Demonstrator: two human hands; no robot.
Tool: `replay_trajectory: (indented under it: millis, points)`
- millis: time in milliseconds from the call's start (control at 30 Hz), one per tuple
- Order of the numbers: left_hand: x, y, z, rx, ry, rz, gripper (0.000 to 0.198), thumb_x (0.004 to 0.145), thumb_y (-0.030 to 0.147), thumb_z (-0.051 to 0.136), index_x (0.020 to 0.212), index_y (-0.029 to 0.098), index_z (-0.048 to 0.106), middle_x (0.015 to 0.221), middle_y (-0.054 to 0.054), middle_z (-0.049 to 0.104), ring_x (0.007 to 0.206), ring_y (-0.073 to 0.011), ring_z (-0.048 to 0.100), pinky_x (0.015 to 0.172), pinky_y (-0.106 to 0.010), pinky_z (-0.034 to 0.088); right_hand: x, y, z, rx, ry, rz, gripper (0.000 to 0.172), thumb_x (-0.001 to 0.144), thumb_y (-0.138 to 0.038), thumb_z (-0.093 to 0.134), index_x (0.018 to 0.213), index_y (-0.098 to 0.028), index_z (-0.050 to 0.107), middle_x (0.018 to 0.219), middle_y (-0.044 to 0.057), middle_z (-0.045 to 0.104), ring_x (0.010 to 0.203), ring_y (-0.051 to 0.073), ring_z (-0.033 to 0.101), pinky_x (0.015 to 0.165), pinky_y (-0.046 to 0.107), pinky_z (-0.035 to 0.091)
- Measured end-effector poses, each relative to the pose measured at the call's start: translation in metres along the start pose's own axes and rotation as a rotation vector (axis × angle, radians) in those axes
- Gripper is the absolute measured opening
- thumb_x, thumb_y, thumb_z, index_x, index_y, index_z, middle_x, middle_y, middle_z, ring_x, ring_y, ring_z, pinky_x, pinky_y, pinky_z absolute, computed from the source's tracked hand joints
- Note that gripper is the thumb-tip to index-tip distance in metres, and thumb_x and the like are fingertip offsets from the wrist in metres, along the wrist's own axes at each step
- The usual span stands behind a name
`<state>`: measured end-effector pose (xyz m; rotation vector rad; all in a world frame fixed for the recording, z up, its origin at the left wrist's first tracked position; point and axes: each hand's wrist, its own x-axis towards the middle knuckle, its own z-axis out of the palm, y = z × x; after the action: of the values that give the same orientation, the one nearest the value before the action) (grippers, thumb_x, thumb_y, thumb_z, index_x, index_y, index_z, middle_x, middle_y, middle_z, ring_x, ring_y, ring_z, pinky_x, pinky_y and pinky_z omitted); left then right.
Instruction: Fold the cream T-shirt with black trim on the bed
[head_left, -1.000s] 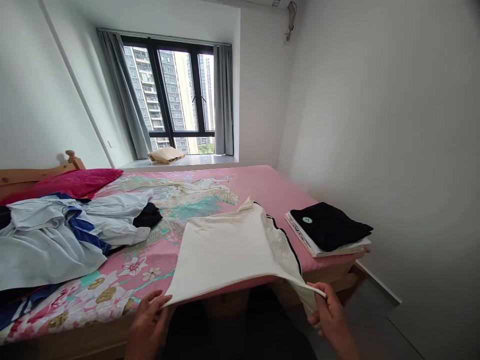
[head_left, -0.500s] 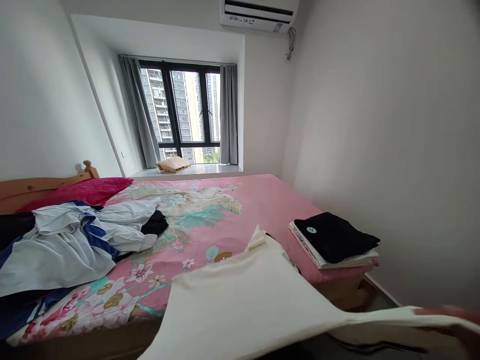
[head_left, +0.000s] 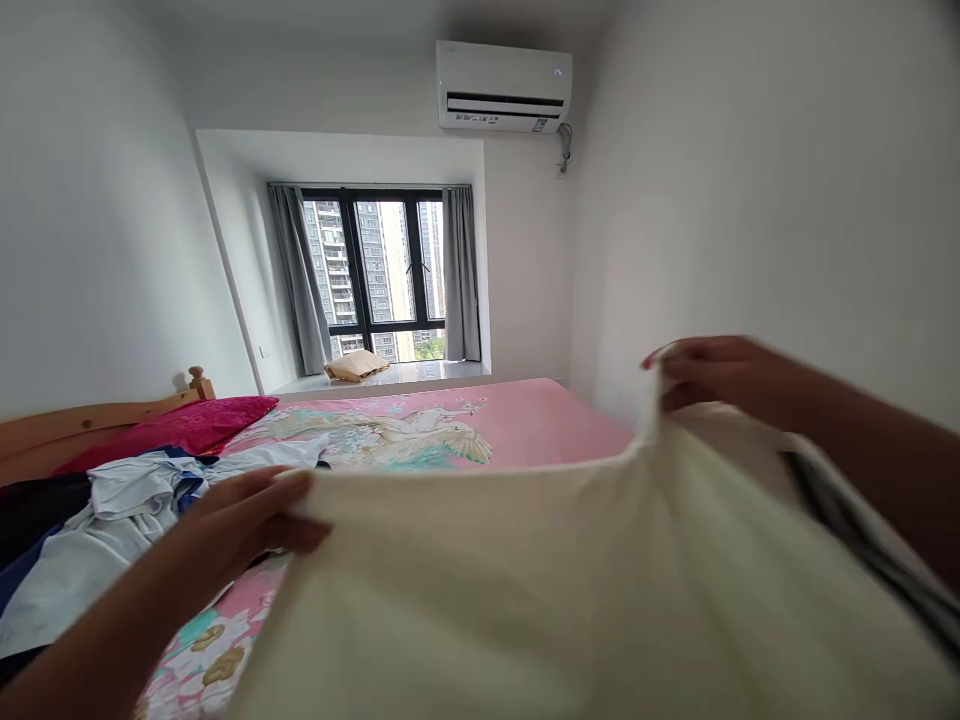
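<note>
A cream T-shirt [head_left: 480,580] hangs stretched between my two hands above the near side of the bed. My left hand [head_left: 262,515] pinches its upper left corner, thumb on top. Higher up at the right, my right hand [head_left: 701,370] grips a gathered part of the cloth, which falls in folds beneath it. A dark band, blurred, shows on the fabric below my right forearm. The shirt's lower part runs out of view, and it hides the bed's near right corner.
White and navy clothes [head_left: 120,510] lie heaped on the bed's left side, beside a dark pink pillow [head_left: 195,425]. The bed has a pink floral sheet [head_left: 525,420]. A folded beige cloth [head_left: 358,365] rests on the windowsill. A wall [head_left: 750,200] stands close on the right.
The T-shirt has been raised from low over the bed edge and stretched out. Both hands now show gripping it; before, only a blurred hand appeared at right. The view has tilted upward.
</note>
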<state>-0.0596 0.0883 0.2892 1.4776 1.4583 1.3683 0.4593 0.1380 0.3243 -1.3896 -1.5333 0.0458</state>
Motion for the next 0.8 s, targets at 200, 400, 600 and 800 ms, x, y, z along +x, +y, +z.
replay_trajectory:
  millis: [200, 400, 600, 800]
  points:
    - [0.124, 0.079, 0.032, -0.279, 0.172, 0.294, 0.029, 0.078, 0.031, 0.065, 0.094, 0.008, 0.059, 0.084, -0.006, 0.069, 0.075, -0.0135, 0.068, 0.09, -0.038, 0.051, 0.1, -0.062, -0.004, -0.123, 0.266, -0.041, 0.048, 0.089, -0.038, 0.039, 0.091, 0.003, 0.062, 0.078, 0.01, 0.065, 0.064, 0.007, 0.052, 0.058, 0.024, 0.035]
    - [0.155, 0.072, 0.028, -0.238, 0.098, 0.416, 0.031, 0.073, 0.042, 0.067, 0.086, 0.014, 0.06, 0.082, -0.003, 0.067, 0.088, -0.0168, 0.065, 0.092, -0.039, 0.048, 0.103, -0.047, 0.011, -0.214, 0.28, -0.17, 0.05, 0.09, -0.042, 0.034, 0.092, 0.0, 0.061, 0.077, 0.008, 0.062, 0.058, 0.006, 0.041, 0.055, 0.024, 0.03]
    - [0.129, -0.079, 0.049, 0.08, -0.051, 0.204, 0.035, 0.06, 0.049, 0.069, 0.061, 0.015, 0.06, 0.057, 0.0, 0.063, 0.066, -0.0186, 0.063, 0.074, -0.035, 0.051, -0.001, 0.051, 0.113, -0.217, -0.105, -0.151, 0.025, 0.086, -0.037, 0.042, 0.08, -0.018, 0.058, 0.063, 0.0, 0.057, 0.057, 0.013, 0.049, 0.058, 0.026, 0.037]
    - [0.049, -0.249, 0.07, 0.319, -0.194, 0.052, 0.033, 0.063, 0.049, 0.058, 0.069, 0.018, 0.07, 0.073, -0.004, 0.074, 0.076, -0.026, 0.068, 0.073, -0.035, 0.052, -0.167, 0.144, 0.196, -0.03, -0.506, 0.037, 0.033, 0.089, -0.039, 0.029, 0.085, -0.023, 0.057, 0.078, 0.003, 0.064, 0.075, 0.02, 0.061, 0.07, 0.03, 0.045]
